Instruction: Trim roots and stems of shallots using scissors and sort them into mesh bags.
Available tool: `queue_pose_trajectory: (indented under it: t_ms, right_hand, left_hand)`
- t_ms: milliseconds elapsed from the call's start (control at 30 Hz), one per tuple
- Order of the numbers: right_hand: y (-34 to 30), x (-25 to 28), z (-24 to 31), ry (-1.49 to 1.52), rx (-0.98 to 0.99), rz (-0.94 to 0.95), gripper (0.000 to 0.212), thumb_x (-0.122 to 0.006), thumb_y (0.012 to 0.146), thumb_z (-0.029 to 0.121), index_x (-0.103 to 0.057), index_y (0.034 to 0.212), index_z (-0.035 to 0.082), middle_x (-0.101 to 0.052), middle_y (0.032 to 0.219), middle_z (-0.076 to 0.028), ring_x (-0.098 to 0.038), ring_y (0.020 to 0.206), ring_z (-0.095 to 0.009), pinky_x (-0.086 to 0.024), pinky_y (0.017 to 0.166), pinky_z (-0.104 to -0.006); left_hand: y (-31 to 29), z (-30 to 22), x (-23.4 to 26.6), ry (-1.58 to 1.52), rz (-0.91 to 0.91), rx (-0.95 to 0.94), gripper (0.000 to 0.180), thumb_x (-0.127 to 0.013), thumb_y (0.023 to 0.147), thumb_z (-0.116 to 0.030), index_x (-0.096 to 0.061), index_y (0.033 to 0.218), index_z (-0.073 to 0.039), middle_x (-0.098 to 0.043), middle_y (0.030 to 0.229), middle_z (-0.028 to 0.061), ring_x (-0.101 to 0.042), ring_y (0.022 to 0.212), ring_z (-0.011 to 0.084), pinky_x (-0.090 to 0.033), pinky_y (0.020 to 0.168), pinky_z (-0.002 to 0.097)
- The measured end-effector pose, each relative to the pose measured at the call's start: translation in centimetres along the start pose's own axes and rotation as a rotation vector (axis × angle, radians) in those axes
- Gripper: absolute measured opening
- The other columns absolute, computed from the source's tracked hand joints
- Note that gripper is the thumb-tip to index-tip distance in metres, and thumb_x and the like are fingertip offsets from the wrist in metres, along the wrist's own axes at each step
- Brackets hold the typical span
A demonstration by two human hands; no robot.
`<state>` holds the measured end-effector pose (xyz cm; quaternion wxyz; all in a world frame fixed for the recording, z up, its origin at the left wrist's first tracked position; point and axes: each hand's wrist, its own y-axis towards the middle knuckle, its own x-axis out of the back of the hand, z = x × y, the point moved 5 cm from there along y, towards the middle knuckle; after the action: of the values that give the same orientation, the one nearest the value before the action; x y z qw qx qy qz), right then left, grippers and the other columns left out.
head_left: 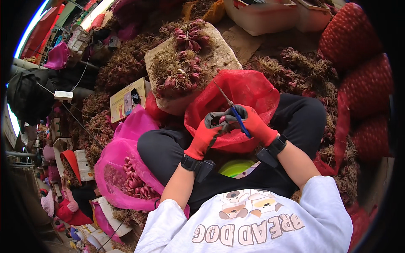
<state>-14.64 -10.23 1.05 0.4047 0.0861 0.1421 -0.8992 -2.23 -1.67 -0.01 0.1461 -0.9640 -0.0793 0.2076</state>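
My left hand [206, 131], in a red glove with dark grey fingers, is closed on a small red shallot [222, 119]. Close beside it, my right hand [255, 125], gloved the same way, grips blue-handled scissors [240, 121], their blades pointing up and to the left. Both hands are above an open red mesh bag [257, 86] between my legs. Past the bag, bunches of dried-top shallots [179, 74] lie on a pale block [221, 48]. At my left knee, a pink mesh bag [107, 162] holds loose shallots [137, 181].
Heaps of shallots with dry stalks [303, 71] spread on both sides. Full red mesh sacks [354, 40] are stacked at the right. White tubs [261, 17] stand at the far side. A cardboard box [119, 105] is beyond my left knee. Another person [74, 208] sits at the far left.
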Motion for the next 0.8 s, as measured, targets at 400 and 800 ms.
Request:
queue_pose_trajectory:
  t_ms: [400, 800]
  right_hand:
    - [0.3, 1.1, 0.3, -0.79, 0.217, -0.226, 0.05, -0.074, 0.072, 0.038, -0.056, 0.105, 0.004, -0.059, 0.1, -0.013, -0.06, 0.091, -0.028, -0.048, 0.077, -0.0381]
    - [-1.2, 0.0, 1.2, -1.156, 0.306, -0.214, 0.042, -0.072, 0.071, 0.035, -0.056, 0.095, 0.005, -0.058, 0.087, -0.013, -0.059, 0.08, -0.034, -0.047, 0.069, -0.0408]
  left_hand:
    - [0.4, -0.2, 1.9, -0.512, -0.092, -0.093, 0.024, -0.053, 0.094, -0.016, -0.054, 0.113, -0.002, -0.059, 0.106, 0.0087, -0.059, 0.093, 0.0143, -0.05, 0.076, 0.0251]
    - [0.1, 0.2, 3.2, -0.805, 0.091, -0.005, 0.035, -0.055, 0.091, -0.019, -0.05, 0.123, -0.007, -0.054, 0.119, 0.0033, -0.053, 0.102, 0.0211, -0.046, 0.088, 0.0321]
